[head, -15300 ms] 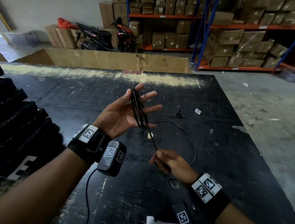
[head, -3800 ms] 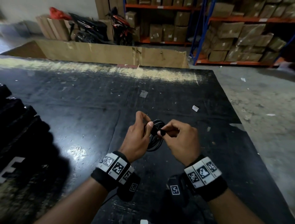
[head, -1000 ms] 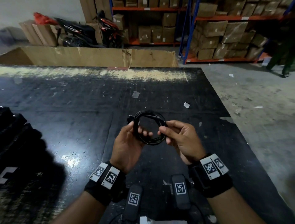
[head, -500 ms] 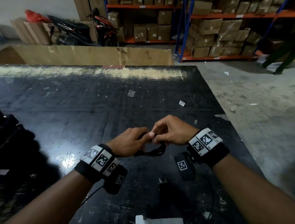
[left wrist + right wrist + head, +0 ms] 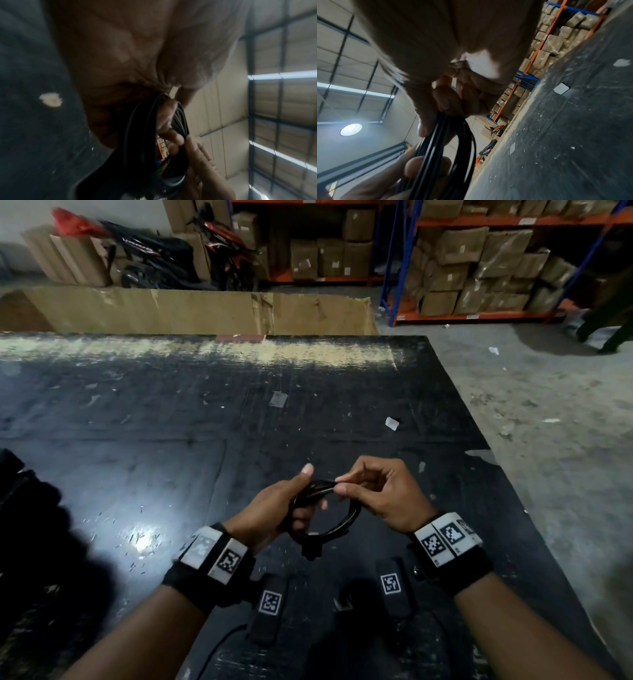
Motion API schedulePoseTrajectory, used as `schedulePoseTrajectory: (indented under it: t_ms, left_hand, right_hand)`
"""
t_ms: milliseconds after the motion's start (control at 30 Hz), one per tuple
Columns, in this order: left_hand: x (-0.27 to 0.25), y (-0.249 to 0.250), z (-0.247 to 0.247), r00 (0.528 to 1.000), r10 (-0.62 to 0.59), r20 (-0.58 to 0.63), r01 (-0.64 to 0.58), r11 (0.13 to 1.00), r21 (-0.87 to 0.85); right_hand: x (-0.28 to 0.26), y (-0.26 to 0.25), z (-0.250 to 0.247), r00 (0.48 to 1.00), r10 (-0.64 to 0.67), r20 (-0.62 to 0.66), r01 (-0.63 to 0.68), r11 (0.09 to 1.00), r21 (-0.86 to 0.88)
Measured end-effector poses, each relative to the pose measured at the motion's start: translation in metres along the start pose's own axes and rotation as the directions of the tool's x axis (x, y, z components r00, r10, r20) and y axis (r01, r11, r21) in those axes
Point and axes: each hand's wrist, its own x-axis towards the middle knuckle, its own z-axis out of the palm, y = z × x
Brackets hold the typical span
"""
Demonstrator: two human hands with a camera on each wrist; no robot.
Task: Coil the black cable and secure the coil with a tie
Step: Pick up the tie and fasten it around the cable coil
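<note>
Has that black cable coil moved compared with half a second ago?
Yes. The coiled black cable sits a little farther from the small white scrap on the black table, nearer the person, with more of its loop showing between the hands.

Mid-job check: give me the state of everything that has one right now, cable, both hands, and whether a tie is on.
black cable: wound into a coil, held above the table, not lying on it.
left hand: grips the coil's left side, fingers through the loop.
right hand: pinches the coil's top strands.
tie: cannot tell whether one is on; none plainly visible.
table: black, scuffed, littered with scraps.
</note>
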Motion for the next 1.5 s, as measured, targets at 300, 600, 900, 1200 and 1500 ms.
schedulePoseTrajectory:
  t_ms: [300,600,900,1200,1500]
  left_hand:
    - [0.022,-0.024,-0.005,0.997,-0.073,0.03,0.073,0.997,-0.007]
    - [0.045,-0.024,-0.012,0.978,-0.028,-0.205,0.025,1.0,-0.017]
    - [0.063,-0.034,-0.022,0.965,-0.08,-0.249,0.045,0.988,-0.145]
    - [0.061,-0.028,-0.023,0.949,-0.035,-0.313,-0.005,0.992,-0.124]
    - [0.027,-0.009,-0.013,0.898,0.225,-0.378,-0.176,0.972,0.159]
  right_hand:
    - [0.014,0.025,-0.011,0.98,0.111,0.166,-0.1,0.992,-0.073]
    - [0.139,0.08,-0.122,0.976,0.107,-0.191,-0.207,0.737,-0.643]
    - [0.229,0.131,-0.189,0.901,0.431,0.041,-0.11,0.319,-0.941]
    - [0.21,0.132,-0.165,0.94,0.336,-0.062,-0.209,0.42,-0.883]
    - [0.111,0.033,-0.067,0.979,0.126,-0.161,-0.156,0.97,-0.189]
